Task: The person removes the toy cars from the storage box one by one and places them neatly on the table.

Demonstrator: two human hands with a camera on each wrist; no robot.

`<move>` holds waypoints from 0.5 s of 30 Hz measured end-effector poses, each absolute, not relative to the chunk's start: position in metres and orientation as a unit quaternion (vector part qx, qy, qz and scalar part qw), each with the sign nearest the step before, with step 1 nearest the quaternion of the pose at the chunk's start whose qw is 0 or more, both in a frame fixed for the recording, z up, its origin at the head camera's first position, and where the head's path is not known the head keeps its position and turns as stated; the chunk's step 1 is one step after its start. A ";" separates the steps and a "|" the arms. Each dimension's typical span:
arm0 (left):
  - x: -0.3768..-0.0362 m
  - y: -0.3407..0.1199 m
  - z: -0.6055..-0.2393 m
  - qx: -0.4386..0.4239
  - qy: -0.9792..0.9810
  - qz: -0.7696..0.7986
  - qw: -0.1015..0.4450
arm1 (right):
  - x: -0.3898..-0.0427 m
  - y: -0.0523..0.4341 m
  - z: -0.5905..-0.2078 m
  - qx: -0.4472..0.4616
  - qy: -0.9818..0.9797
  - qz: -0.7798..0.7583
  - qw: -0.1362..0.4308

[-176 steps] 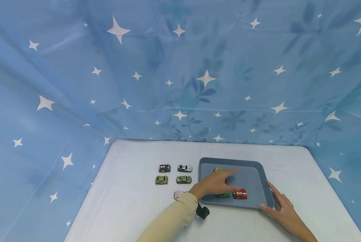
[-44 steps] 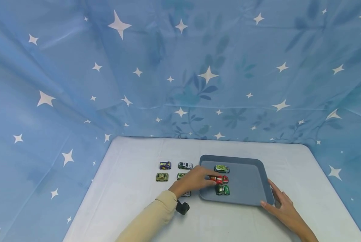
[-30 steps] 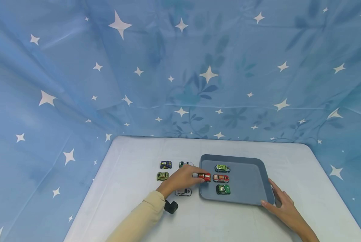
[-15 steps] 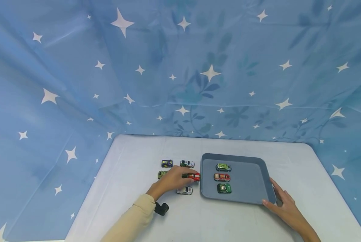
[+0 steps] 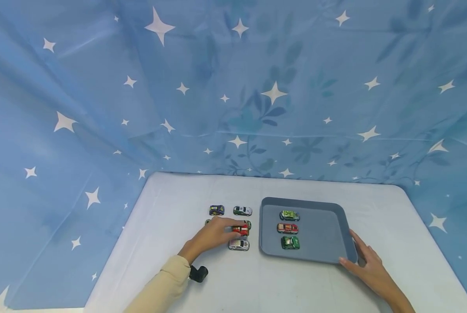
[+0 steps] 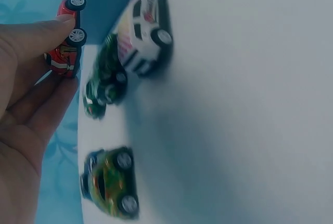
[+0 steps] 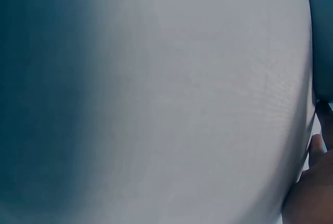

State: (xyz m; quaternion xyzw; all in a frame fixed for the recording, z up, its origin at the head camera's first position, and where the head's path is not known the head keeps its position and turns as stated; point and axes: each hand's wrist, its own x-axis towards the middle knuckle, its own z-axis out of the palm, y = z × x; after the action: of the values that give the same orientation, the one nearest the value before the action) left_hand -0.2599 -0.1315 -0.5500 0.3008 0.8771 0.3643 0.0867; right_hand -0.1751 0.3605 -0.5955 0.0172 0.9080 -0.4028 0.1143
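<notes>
— Blue star-printed cloth (image 5: 100, 108) fills the whole upper part of the head view and wraps both sides. Where does the surface start?

— Lower middle. I see the pale tabletop (image 5: 171, 208) with its far edge running under the cloth and rounded corners at upper left and upper right. Its left and right edges slant down toward the frame's bottom corners.

— What is your left hand doing?

— My left hand (image 5: 211, 234) pinches the red toy car (image 5: 240, 230) between thumb and fingers, left of centre. In the left wrist view the red toy car (image 6: 66, 47) sits at my fingertips (image 6: 57, 26), wheels showing, off the table. I cannot tell how high.

— What is crowded around it?

— A white car (image 5: 238, 244) lies just below it, a dark green car (image 6: 106, 81) is partly hidden just behind it, and an olive car (image 6: 112, 182) is mostly covered by my hand in the head view. A blue car (image 5: 216, 210) and a white-and-green car (image 5: 242, 211) sit above, near the far side.

— And the tray?

— The grey tray (image 5: 327, 234) is just right of the red car, its left rim close. Three cars stand in a column along its left half; its right half is bare.

— Your right hand?

— My right hand (image 5: 368, 267) rests at the tray's lower right corner, fingers fairly straight along the rim.

— Open room?

— Bare table lies along the bottom centre and the far left.
</notes>
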 end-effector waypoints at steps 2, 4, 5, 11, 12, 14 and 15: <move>-0.259 -0.138 -0.552 0.299 0.876 0.370 0.080 | -0.176 0.360 -0.595 0.017 0.906 -0.406 0.114; -0.257 -0.143 -0.554 0.294 0.875 0.376 0.078 | -0.176 0.360 -0.594 0.014 0.906 -0.407 0.113; -0.256 -0.146 -0.555 0.290 0.875 0.380 0.079 | -0.176 0.360 -0.593 0.015 0.907 -0.405 0.113; -0.252 -0.160 -0.559 0.279 0.883 0.369 0.077 | -0.176 0.361 -0.592 0.022 0.910 -0.394 0.129; -0.252 -0.163 -0.560 0.278 0.885 0.365 0.073 | -0.177 0.361 -0.592 0.023 0.911 -0.389 0.132; -0.250 -0.168 -0.561 0.277 0.889 0.357 0.069 | -0.178 0.361 -0.592 0.023 0.912 -0.386 0.136; -0.249 -0.171 -0.561 0.276 0.891 0.353 0.066 | -0.179 0.361 -0.592 0.022 0.913 -0.385 0.135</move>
State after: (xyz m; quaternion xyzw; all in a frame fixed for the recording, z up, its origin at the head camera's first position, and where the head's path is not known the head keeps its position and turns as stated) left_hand -0.2488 -0.1709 -0.5611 0.2764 0.8913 0.3533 0.0660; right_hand -0.1791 0.3607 -0.5924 0.0218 0.9126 -0.3851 0.1353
